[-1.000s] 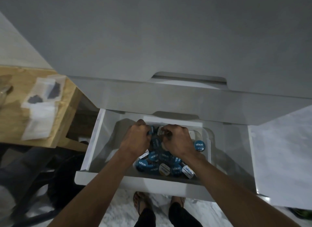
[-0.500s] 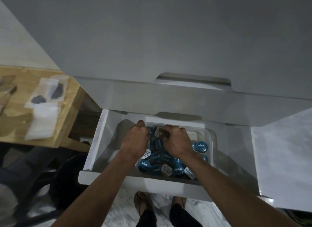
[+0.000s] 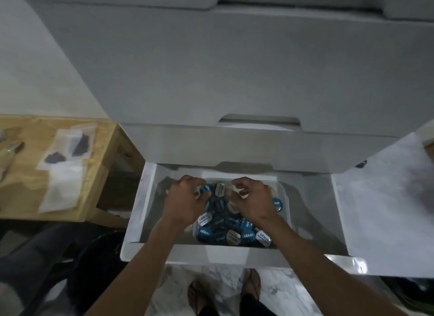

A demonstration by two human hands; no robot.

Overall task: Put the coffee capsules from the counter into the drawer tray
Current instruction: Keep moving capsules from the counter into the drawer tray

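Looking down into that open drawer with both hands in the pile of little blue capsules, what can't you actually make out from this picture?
- Head view: capsules under the left hand and right hand are hidden by them, so the count is unknowable.
- What the curled fingers grip: mostly hidden by the hands themselves.
- Small print on the capsules: too small.
- Back of the tray: covered by the closed drawer above.
- Packets on the wooden table: blurred.

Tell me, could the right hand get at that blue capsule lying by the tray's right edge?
Probably yes. The right hand hovers over the tray, and the blue capsule lies uncovered just beside its wrist, nothing between them.
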